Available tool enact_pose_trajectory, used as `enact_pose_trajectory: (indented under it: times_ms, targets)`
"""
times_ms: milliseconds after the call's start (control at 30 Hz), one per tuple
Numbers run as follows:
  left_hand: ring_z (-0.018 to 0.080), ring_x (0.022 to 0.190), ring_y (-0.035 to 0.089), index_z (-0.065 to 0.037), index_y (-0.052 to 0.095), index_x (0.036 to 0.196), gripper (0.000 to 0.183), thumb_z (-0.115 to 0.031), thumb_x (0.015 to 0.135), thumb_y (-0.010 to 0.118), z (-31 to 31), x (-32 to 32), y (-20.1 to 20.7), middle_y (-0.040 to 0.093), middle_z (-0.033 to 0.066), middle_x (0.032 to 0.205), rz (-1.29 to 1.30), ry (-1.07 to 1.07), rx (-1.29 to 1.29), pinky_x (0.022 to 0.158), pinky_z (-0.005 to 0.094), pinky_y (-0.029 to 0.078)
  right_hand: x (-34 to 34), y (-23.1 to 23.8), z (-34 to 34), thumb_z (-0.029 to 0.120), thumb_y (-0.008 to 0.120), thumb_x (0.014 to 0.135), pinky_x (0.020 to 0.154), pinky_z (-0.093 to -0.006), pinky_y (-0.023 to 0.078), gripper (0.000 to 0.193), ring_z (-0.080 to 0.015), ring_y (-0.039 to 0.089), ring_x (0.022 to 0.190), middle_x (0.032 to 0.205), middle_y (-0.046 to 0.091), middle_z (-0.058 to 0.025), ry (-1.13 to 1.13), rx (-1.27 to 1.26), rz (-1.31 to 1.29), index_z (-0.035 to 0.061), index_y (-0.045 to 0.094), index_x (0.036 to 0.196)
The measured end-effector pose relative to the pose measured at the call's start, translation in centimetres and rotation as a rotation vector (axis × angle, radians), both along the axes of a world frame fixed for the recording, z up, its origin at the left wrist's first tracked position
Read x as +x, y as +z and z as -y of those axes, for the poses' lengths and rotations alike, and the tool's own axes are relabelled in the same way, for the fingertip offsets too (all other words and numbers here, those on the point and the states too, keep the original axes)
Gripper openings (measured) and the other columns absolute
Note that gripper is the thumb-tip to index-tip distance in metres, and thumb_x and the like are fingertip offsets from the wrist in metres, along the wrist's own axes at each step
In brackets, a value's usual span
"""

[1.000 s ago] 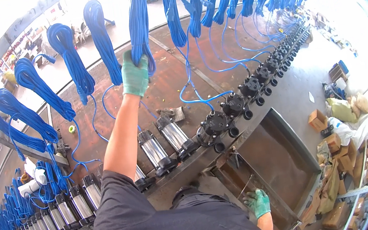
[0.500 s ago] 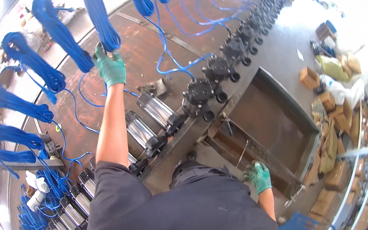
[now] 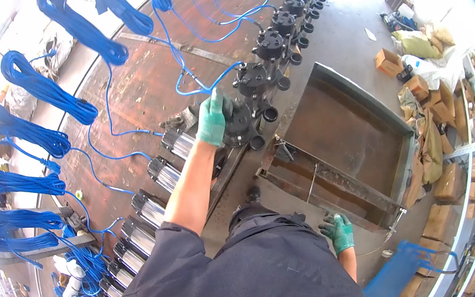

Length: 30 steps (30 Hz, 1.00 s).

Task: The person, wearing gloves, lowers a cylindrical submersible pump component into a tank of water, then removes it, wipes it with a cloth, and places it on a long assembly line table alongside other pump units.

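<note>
My left hand, in a green glove with darker fingers, is over the left side of the nearest black pump head. One digit stretches up beside a blue cable; the darker fingers blend partly into the black casting, and whether they press on it is unclear. Left of that hand, shiny steel motor cylinders with black ends stand in a row along the bench edge. Low at my right side hangs my right hand, also green-gloved, its fingers loosely apart and holding nothing, near a metal frame.
Coiled blue cable bundles hang in a row above the worn reddish bench. More black pump heads line its edge. On the right are a rectangular metal tray, cardboard boxes, shelving and a blue stool-like object.
My left hand has left the hanging cable bundle and moved right and down to the nearest black pump head. The view has shifted; my right hand stays low at my side.
</note>
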<state>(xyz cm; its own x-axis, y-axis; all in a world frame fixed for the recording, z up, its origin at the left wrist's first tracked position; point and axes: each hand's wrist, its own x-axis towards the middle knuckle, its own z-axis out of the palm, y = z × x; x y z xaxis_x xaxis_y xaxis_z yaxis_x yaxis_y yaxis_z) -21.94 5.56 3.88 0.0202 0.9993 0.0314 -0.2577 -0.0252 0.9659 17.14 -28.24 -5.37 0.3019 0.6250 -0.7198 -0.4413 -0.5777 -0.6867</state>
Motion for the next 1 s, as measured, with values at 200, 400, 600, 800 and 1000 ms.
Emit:
enact_pose_trajectory:
  times_ms: [200,400,600,800,1000]
  targets:
    - [0.0204,0.067,0.051,-0.007,0.05,0.066,0.06,-0.049,0.108,0.042,7.9,5.9,8.0,0.044,0.0015,0.06,-0.186,-0.01,0.289,0.089,0.0418,0.047,-1.4,2.8,-1.8,0.024,0.058,0.103,0.072,-0.0379,0.06,0.027,-0.0236,0.07,0.084,0.101,0.067,-0.0099,0.116,0.183,0.086,0.0015,0.059,0.118]
    - [0.0201,0.072,0.054,-0.01,0.046,0.066,0.055,-0.045,0.109,0.042,12.1,10.9,12.6,0.045,0.0014,0.064,0.204,-0.26,0.338,0.095,0.0432,0.044,-4.6,5.6,-8.1,0.023,0.064,0.1,0.08,-0.0371,0.059,0.044,-0.0219,0.069,0.095,0.116,0.068,-0.0127,0.146,0.296,-0.049,0.0022,0.051,0.137]
    - [0.0184,0.071,0.049,-0.01,0.046,0.07,0.053,-0.051,0.105,0.048,13.9,17.0,8.2,0.046,0.0016,0.067,0.361,-0.25,-0.008,0.084,0.0379,0.045,-0.5,3.6,-7.5,-0.003,0.054,0.091,0.079,-0.0325,0.06,0.043,-0.0195,0.068,0.096,0.116,0.068,-0.0111,0.139,0.282,0.189,0.0013,0.058,0.134]
    - [0.015,0.08,0.056,-0.009,0.059,0.079,0.05,-0.052,0.104,0.052,14.0,18.9,-3.3,0.061,0.0033,0.083,0.174,-0.248,-0.339,0.083,0.0318,0.048,8.0,0.6,-4.6,-0.004,0.049,0.087,0.083,-0.0308,0.054,0.04,-0.0175,0.067,0.09,0.104,0.073,-0.0133,0.245,0.188,0.772,0.0008,0.066,0.123]
    - [0.0177,0.083,0.062,-0.001,0.07,0.099,0.052,-0.047,0.107,0.047,13.8,17.1,-7.3,0.069,0.0075,0.088,-0.437,-0.375,-0.428,0.081,0.0342,0.049,10.9,2.5,-6.6,0.004,0.051,0.09,0.087,-0.0441,0.052,0.03,-0.0385,0.068,0.101,0.108,0.068,-0.0273,0.451,0.15,1.063,0.0041,0.065,0.117]
